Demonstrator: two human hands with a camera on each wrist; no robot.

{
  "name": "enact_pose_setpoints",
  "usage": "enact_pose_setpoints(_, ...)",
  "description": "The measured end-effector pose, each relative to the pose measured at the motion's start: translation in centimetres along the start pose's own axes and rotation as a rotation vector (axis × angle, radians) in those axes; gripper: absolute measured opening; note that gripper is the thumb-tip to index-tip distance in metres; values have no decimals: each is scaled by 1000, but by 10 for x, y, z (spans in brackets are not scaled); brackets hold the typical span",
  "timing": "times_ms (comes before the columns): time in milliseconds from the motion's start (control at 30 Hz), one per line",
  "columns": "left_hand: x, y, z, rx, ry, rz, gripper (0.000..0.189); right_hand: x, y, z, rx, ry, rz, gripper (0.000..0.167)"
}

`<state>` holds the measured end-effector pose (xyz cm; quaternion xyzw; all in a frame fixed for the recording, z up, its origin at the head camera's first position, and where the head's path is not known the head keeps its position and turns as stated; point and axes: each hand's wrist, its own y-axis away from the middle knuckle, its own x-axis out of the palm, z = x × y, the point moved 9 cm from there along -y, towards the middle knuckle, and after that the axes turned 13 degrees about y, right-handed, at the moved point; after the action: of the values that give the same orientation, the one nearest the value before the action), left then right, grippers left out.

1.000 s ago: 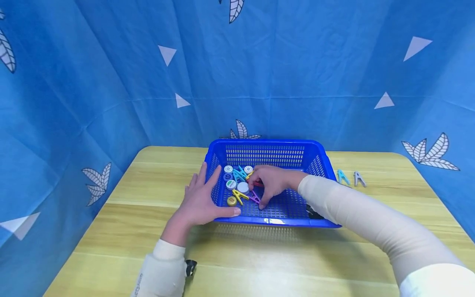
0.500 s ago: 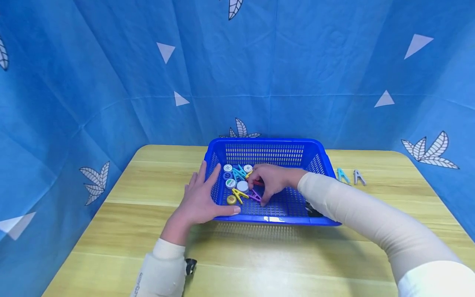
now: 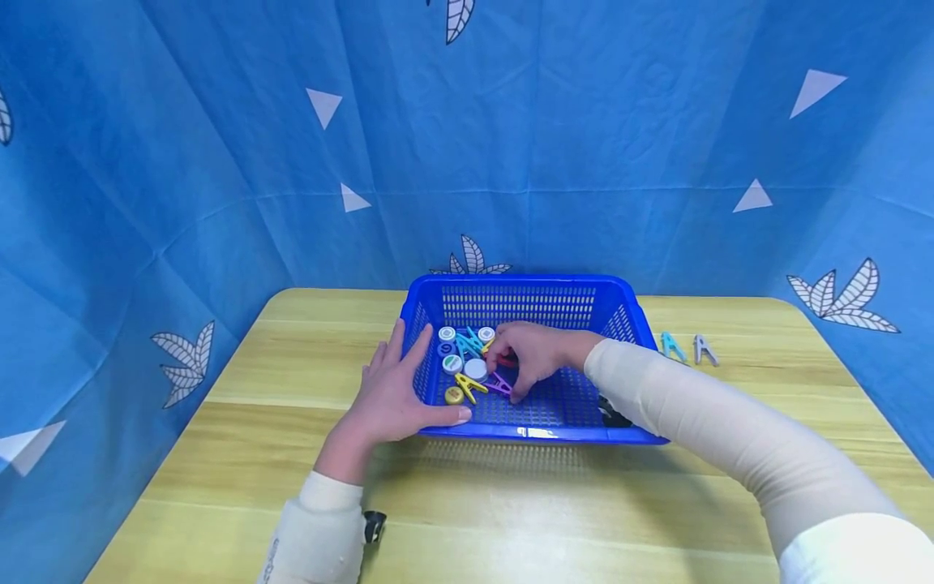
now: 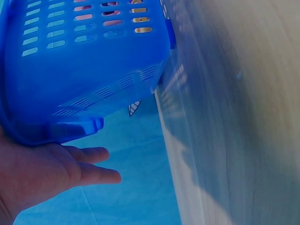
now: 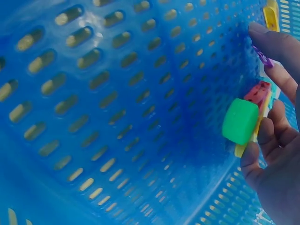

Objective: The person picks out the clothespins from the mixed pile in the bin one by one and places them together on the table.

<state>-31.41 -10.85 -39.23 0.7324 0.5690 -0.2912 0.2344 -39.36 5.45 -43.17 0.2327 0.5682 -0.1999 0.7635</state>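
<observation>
My left hand is spread over the left end of the blue basket, thumb across its near rim, fingers along its left side. My right hand reaches inside, thumb apart from its bent fingers. The right wrist view has a purple clothespin between thumb and forefinger. Beside the other fingers are a red clothespin, a yellow clothespin and a bright green cap-like piece, which the head view hides. Left of that hand lie a white cap, another yellow clothespin and a gold cap.
More bottle caps and turquoise clothespins lie in the basket's left part. On the wooden table, right of the basket, are a turquoise clothespin and a grey clothespin. A blue patterned curtain hangs behind.
The head view has shifted very slightly. Both hands keep the same places at the basket, and the clothespins and caps have not visibly moved.
</observation>
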Motion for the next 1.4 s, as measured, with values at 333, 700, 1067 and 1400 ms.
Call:
enact_pose_setpoints(333,1,0,1,-1,5,2,130,2,1,0,11,-55,75,42)
enact_pose_setpoints(700,0,0,0,-2,11,-2,130,-11,7,1,36,-51,73,44)
enact_pose_setpoints(1067,2,0,1,-9,21,-4,131,-37,25,-10,146,-51,33,43)
enact_pose_setpoints(1400,3,0,2,-14,20,0,130,-59,43,-15,173,-55,-28,46)
